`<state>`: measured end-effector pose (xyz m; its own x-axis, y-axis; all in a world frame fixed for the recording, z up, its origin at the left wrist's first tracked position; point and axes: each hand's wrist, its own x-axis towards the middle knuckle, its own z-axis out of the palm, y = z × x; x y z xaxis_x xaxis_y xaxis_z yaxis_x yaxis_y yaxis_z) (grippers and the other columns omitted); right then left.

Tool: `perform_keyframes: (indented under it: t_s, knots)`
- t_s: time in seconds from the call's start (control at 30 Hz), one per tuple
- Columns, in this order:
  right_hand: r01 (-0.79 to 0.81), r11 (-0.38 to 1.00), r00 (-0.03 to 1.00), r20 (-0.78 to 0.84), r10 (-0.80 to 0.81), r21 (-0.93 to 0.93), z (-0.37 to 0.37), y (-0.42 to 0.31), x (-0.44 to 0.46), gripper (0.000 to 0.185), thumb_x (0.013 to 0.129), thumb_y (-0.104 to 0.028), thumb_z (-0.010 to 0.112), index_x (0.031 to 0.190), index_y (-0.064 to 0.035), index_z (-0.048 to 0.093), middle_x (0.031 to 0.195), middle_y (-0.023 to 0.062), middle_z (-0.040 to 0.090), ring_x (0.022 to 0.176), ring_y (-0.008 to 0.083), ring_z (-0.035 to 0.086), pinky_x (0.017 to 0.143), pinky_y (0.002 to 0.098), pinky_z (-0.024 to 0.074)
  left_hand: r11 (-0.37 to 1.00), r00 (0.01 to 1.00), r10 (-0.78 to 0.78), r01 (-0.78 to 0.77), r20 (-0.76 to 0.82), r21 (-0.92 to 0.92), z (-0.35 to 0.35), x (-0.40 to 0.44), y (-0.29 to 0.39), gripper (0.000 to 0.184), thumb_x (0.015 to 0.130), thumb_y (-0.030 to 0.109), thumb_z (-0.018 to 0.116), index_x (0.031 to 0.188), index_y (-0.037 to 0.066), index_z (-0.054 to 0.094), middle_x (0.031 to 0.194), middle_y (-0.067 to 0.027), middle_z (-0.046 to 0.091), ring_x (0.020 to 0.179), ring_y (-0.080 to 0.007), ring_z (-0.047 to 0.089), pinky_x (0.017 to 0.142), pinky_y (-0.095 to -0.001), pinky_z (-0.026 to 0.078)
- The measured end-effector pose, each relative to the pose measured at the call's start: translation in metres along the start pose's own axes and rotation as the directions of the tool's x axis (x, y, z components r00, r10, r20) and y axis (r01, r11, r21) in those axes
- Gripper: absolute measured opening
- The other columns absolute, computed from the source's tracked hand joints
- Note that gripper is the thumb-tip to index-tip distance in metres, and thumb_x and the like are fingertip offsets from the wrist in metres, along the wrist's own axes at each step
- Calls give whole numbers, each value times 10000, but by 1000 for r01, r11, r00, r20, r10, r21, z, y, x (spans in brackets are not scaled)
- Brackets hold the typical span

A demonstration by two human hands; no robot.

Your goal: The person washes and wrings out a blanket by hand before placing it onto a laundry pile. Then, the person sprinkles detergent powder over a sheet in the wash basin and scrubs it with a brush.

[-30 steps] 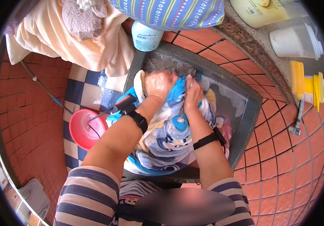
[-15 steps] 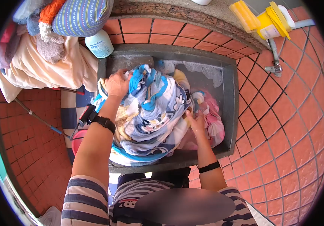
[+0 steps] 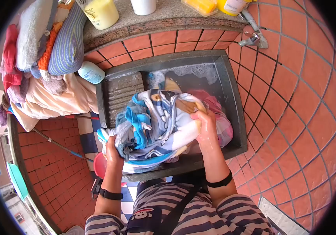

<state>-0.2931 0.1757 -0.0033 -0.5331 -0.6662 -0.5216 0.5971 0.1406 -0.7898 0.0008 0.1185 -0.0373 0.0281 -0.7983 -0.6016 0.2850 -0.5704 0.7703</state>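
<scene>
A bulky wet towel (image 3: 164, 121), printed in blue, white and tan with bright blue edging, lies bunched in the dark stone sink (image 3: 234, 102). My left hand (image 3: 114, 150) grips its near left side, fingers partly hidden behind the folds. My right hand (image 3: 206, 125) is wet and closed on its right side. Beneath and to the right of the towel, a pink checked cloth (image 3: 223, 127) sits in the water. The ribbed washboard (image 3: 125, 91) at the sink's left back shows bare. Suds float on the greyish water along the back.
A pale blue bottle (image 3: 91, 72) stands by the sink's back left corner. Piled cushions and cloths (image 3: 64, 51) rest on the left. A counter (image 3: 136, 24) behind holds a yellow bottle (image 3: 100, 13) and a white cup (image 3: 143, 6). The tap (image 3: 252, 38) projects at back right.
My left hand has moved from the towel's far left to its near left side. The towel has shifted nearer, uncovering the washboard. My right hand now holds the towel higher; the view has tilted up.
</scene>
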Motion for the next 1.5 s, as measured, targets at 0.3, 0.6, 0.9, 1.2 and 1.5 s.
perform_keyframes:
  t_s: [0.3,0.6,0.9,1.2,1.5]
  knots:
    - [287,937,825,446,-347,198,102,-157,-90,541,619,-89,520,1130,89,529,978,185,625,855,269,645,785,360,542,745,826,-215,484,521,-459,57,-92,-15,548,884,431,362,1239,52,533,1162,-140,597,1058,-288,581,926,-445,455]
    - [477,872,739,487,-466,110,153,-153,-135,659,601,-133,547,1203,120,461,1073,227,603,985,310,625,893,369,499,867,716,-222,455,662,-202,48,-70,-55,481,835,293,473,1231,24,522,1125,-124,616,1014,-268,604,902,-388,472]
    - [138,718,966,-68,-250,-683,-35,23,46,536,730,-69,692,1210,89,514,1067,151,620,900,188,615,782,278,481,857,917,-255,361,307,-367,-90,0,-26,538,881,462,543,1214,40,526,1161,-133,592,1057,-296,561,950,-455,431]
    - [367,351,916,268,-300,-861,-8,117,-41,573,722,-321,782,1115,48,588,1163,242,565,925,310,626,830,344,487,645,851,275,-509,448,570,-75,-15,-15,995,670,162,796,1432,26,171,1185,-228,486,1064,-346,512,939,-404,420]
    - [275,847,961,145,-234,-456,7,103,-21,170,850,-168,663,903,-7,648,840,13,645,720,117,556,618,273,417,868,972,148,-217,184,446,-102,0,-4,651,747,114,619,1329,-61,386,905,-178,622,763,-243,628,667,-323,518]
